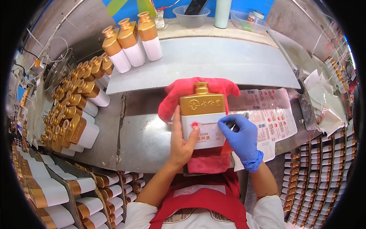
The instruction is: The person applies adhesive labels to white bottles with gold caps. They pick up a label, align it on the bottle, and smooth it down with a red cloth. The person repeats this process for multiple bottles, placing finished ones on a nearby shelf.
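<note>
A flat bottle (203, 105) with a gold neck and shoulder and a white body stands tilted in front of me. My bare left hand (180, 144) grips its left side, the thumb lying across the front near a red dot. Printed marks cover the white face. At the bottle's right edge, my blue-gloved right hand (244, 139) has its thumb and fingertips pinched together; what they hold, if anything, is hidden. An orange-red piece (227, 147) shows below that hand. Behind and beneath the bottle lies a red cloth (173, 97).
Printed label sheets (278, 114) lie to the right on the metal table (141, 129). Three bottles (131, 42) stand on a raised grey board (213, 61). Many more gold-and-white bottles (76, 114) crowd the left, with racked rows (316, 171) at lower right. A plastic bowl (190, 18) sits behind.
</note>
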